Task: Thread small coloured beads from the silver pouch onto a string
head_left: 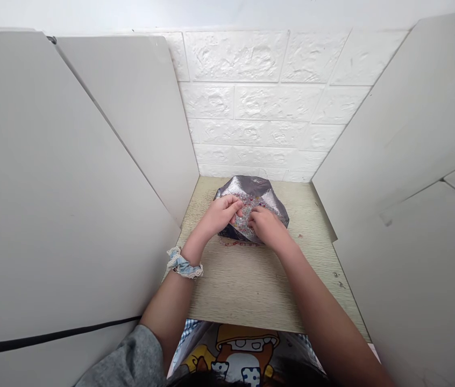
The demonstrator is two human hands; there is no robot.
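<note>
Silvery pouch (278,207), one: on the counter (247,290), directly below the fingers of both hands, spreading out beyond them.

Beads (249,232), small, multicoloured: in the pouch, under and between the two sets of fingers; stray ones on the counter just nearer the wearer than the fingers.

Left hand (224,211): over the pouch's left part, thumb and fingers drawn close together; cannot tell whether a bead is held. Wrist wears a pale blue scrunchie (185,264) with lace edging.

Right hand (267,226): over the pouch's right part, beside the left and apart from it, fingers curled downward; tips unclear, contents cannot be told. Both forearms reach forward, converging.

Counter: pale, wood-grained. Beyond the fingers, white brick-patterned wall (251,102); well to either side, pale panels (70,188).
</note>
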